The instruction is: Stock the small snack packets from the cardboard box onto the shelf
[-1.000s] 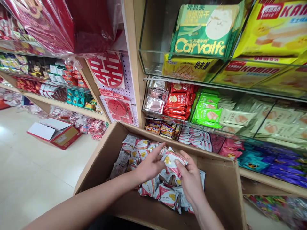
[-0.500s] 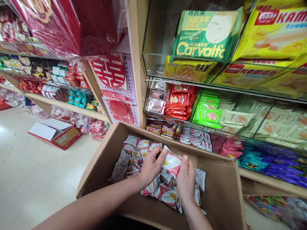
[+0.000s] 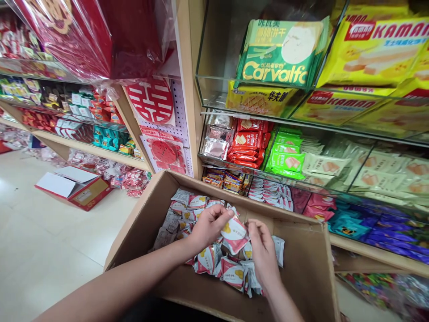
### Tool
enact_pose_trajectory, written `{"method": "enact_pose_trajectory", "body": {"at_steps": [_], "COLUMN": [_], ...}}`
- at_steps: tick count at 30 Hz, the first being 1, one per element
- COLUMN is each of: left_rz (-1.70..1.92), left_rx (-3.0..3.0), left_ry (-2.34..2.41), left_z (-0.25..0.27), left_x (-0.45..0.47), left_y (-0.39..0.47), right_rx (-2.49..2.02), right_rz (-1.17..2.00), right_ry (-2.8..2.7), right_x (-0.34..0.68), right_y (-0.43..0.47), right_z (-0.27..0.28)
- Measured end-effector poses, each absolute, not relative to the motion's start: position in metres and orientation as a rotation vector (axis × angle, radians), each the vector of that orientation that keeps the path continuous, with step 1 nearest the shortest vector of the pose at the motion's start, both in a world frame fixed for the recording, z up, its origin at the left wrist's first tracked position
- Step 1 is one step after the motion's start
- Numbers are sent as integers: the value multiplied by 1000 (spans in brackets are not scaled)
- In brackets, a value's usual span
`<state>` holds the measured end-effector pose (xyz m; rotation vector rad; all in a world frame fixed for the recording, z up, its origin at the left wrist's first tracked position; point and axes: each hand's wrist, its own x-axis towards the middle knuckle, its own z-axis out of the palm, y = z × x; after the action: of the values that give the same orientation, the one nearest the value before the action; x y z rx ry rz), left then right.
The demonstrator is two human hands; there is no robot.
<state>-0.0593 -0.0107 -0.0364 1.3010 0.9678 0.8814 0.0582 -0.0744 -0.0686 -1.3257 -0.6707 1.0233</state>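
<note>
Over the cardboard box (image 3: pixel 303 264), my left hand (image 3: pixel 212 223) pinches the upper left end of a white, pink and yellow snack packet (image 3: pixel 234 233). My right hand (image 3: pixel 263 248) has its thumb and bent fingers closed at the packet's right edge. The packet hangs tilted, printed side up. Several matching snack packets (image 3: pixel 233 273) lie below it in the box, some in rows toward its left side and others loose under my hands. My forearms hide part of the box's near side.
Beyond the box stands a shelf with glass dividers, holding green Carvalfo packs (image 3: pixel 278 53), yellow Kaman packs (image 3: pixel 382 53), red packets (image 3: pixel 246 141) and purple packets (image 3: pixel 392 237). A red carton (image 3: pixel 87 192) sits on the tiled floor (image 3: pixel 50 241) at left. A red plastic-wrapped item (image 3: pixel 100 40) hangs upper left.
The held packet has turned and tilted downward, its lower end now nearer the box. My right hand has shifted from the packet's end to its side edge. The view has moved slightly.
</note>
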Motion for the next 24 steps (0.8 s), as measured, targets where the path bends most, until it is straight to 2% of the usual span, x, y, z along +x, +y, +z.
{"method": "enact_pose_trajectory", "body": {"at_steps": [4, 7, 10, 14, 21, 24], "left_rz": [794, 802, 546, 318, 285, 415], "left_rx": [1462, 1352, 1189, 1184, 1301, 1731], "left_ry": [868, 801, 711, 772, 714, 747], "left_z": [-28, -27, -31, -36, -27, -8], "left_x": [-59, -57, -56, -58, -65, -80], "left_y": [-10, -16, -21, -19, -17, -10], "right_rx": [-1270, -1192, -1098, -1100, -1207, -1291], "right_rz": [1141, 1227, 1277, 1298, 1483, 1428], "right_ry": [-1079, -842, -588, -557, -898, -746], "right_x": [80, 85, 88, 96, 122, 143], "right_y": [-82, -84, -83, -81, -85, -81], "right_z": [-63, -55, -50, -49, -46, -39]}}
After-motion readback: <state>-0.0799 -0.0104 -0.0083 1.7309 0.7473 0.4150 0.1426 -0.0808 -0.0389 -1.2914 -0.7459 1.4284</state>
